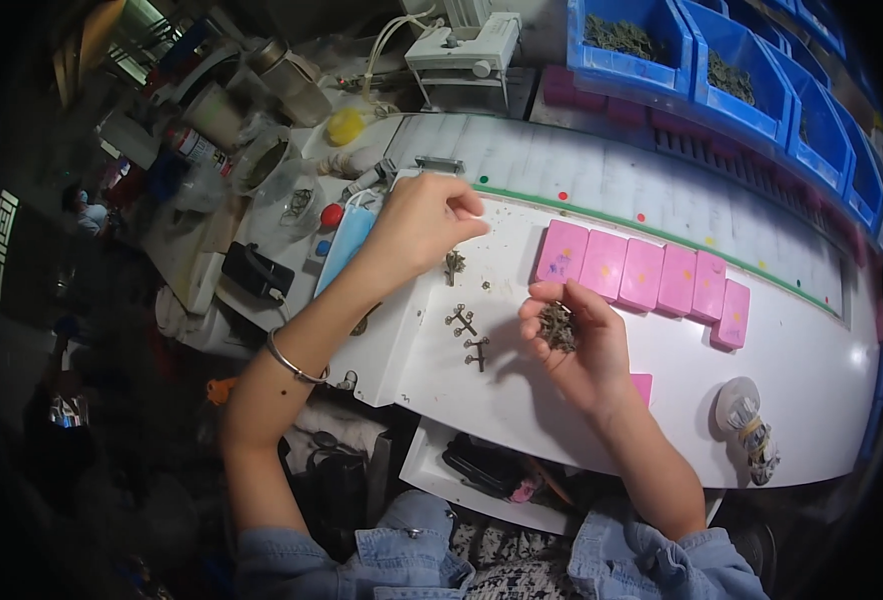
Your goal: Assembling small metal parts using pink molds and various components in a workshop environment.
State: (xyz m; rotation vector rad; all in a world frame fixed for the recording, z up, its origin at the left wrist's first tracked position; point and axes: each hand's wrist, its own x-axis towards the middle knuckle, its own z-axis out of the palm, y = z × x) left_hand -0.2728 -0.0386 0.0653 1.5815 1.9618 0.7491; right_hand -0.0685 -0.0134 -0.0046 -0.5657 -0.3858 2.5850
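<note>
My left hand [420,222] hovers over the far left part of the white table, its fingers curled into a pinch. Whatever sits between those fingertips, if anything, is too small to make out. Cupped with the palm up, my right hand [599,365] holds a heap of small dark metal pieces [558,327]. On the tabletop between the hands lie branched metal pieces: one [454,266] just below my left hand, another [462,320] lower down, and a third [478,354] nearest me. Tiny loose bits are scattered around them.
A row of pink blocks [602,265] stands beyond my right hand, with another pink block [643,388] partly behind its wrist. Blue bins [630,60] hang at the upper right. A rubber-banded wrapped bundle [747,430] lies at right. An open drawer [432,470] is below the table.
</note>
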